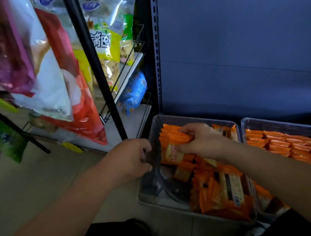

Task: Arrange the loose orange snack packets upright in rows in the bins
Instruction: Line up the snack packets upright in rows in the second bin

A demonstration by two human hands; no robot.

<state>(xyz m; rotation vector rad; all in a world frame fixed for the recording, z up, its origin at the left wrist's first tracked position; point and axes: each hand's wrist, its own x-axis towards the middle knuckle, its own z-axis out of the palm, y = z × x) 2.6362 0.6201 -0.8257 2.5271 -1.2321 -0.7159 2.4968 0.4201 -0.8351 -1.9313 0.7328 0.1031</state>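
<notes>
Floor bin: R fingers round packets.

One head-worn camera looks forward and steeply down from close above the forearms. The left hand and right hand meet mid-frame at the bin. Shelving rises beyond the left hand.

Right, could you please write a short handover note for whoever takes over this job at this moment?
Left hand grips the near bin by its side rim.
Right hand holds the upright row at that bin's far end.
Done: that short row; the second bin shows neat rows.
Left: the loose packets heaped at the near bin's front need standing up.
</notes>
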